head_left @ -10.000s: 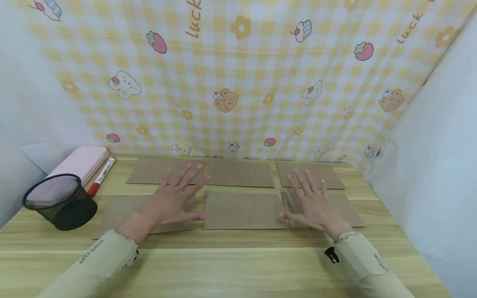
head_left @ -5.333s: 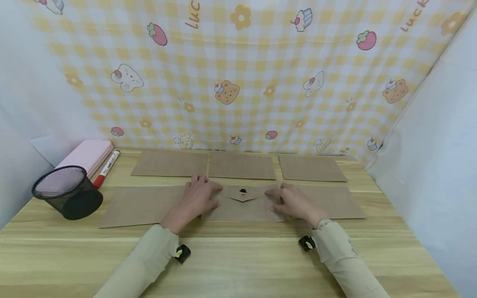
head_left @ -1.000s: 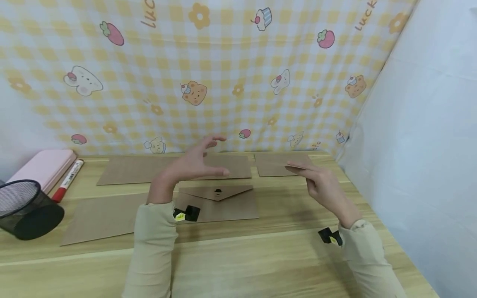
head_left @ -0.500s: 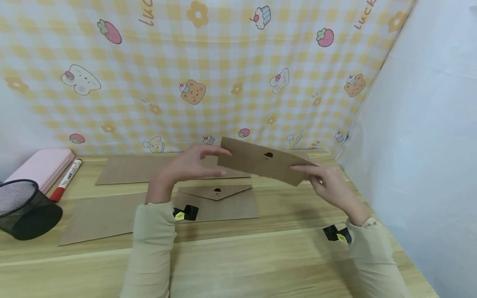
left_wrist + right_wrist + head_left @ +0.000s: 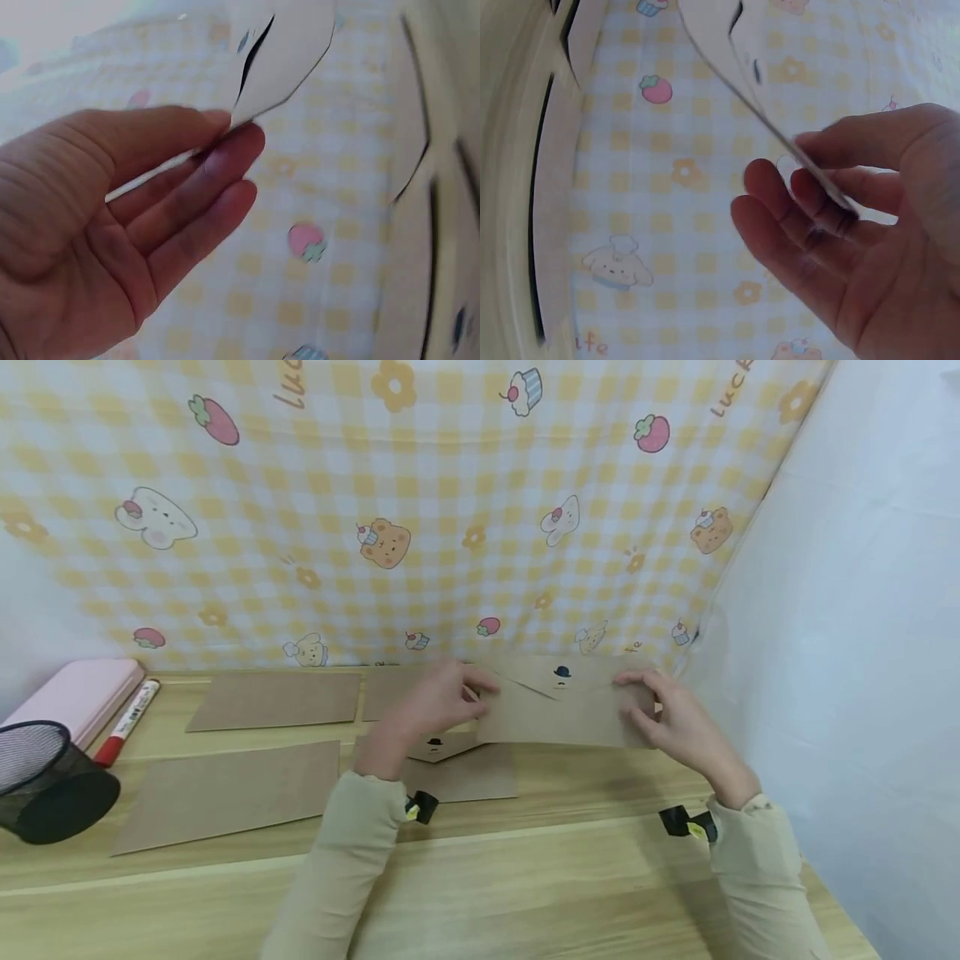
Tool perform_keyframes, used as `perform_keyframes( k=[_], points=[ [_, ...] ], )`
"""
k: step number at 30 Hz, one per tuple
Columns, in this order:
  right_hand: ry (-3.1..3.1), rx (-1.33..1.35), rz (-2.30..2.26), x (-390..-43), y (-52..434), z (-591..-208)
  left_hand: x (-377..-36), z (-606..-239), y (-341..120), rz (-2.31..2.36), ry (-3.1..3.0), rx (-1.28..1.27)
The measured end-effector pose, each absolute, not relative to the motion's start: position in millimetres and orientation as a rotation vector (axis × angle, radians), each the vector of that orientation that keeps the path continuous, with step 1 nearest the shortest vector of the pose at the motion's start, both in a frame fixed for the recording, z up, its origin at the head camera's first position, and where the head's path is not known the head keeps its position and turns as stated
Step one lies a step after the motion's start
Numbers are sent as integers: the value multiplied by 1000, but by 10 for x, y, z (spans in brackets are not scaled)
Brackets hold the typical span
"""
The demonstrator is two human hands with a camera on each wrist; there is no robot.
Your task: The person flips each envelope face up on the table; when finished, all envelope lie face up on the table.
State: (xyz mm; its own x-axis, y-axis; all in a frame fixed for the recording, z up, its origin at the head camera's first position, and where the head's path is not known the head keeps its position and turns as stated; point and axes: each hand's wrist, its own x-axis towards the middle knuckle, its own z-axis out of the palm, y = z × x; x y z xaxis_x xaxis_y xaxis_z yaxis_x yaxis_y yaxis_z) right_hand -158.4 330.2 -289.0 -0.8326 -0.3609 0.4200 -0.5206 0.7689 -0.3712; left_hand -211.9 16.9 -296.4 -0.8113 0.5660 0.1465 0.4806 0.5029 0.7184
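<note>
**Holding a brown envelope up with two hands**

Holding the brown envelope [image 5: 566, 714] in the air, both hands keep it just above the far right part of the wooden table [image 5: 525, 877]. The left hand [image 5: 435, 702] pinches the envelope's left end between thumb and fingers. The left wrist view shows the thumb on one side and the fingers [image 5: 225, 161] on the other, with the paper edge in between. The right hand [image 5: 678, 722] pinches the right end the same way, with the thumb on one face and the fingers [image 5: 780, 202] behind the paper.

The envelope's pointed flap faces the person and has a small black hat sticker [image 5: 562, 672] at its tip. From the middle of the table, the held envelope is at about 1 o'clock.

A second envelope [image 5: 457, 772] lies flat on the table just under the left hand, at about 12 o'clock. It has a black sticker too.

More flat brown envelopes lie around. One big one [image 5: 232, 793] is at 9 o'clock, and another [image 5: 277, 700] is at 11 o'clock, near the checked cloth [image 5: 420, 502] at the back.

Far off at 9 o'clock stands a black mesh cup [image 5: 48, 781]. Behind it lie a red marker [image 5: 127, 721] and a pink case [image 5: 75, 693], side by side.
</note>
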Motion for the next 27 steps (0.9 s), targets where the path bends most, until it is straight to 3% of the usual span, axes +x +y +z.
perform_keyframes(
  k=[7,12,19,27],
  points=[
    [-2927,596,572,-1667,3500,-3001,-2015,-3178,655,970,2653,1107],
    [-3040,528,524,-1735,3605,-3131,-1911,-3325,868,956,2592,1002],
    [-3242,360,552,-1778,3618,-3272,-1873,-3514,975,684,2705,1042],
    [-3359,240,596,-1817,3642,-3381,-1896,-3577,1045,594,2777,868]
  ],
)
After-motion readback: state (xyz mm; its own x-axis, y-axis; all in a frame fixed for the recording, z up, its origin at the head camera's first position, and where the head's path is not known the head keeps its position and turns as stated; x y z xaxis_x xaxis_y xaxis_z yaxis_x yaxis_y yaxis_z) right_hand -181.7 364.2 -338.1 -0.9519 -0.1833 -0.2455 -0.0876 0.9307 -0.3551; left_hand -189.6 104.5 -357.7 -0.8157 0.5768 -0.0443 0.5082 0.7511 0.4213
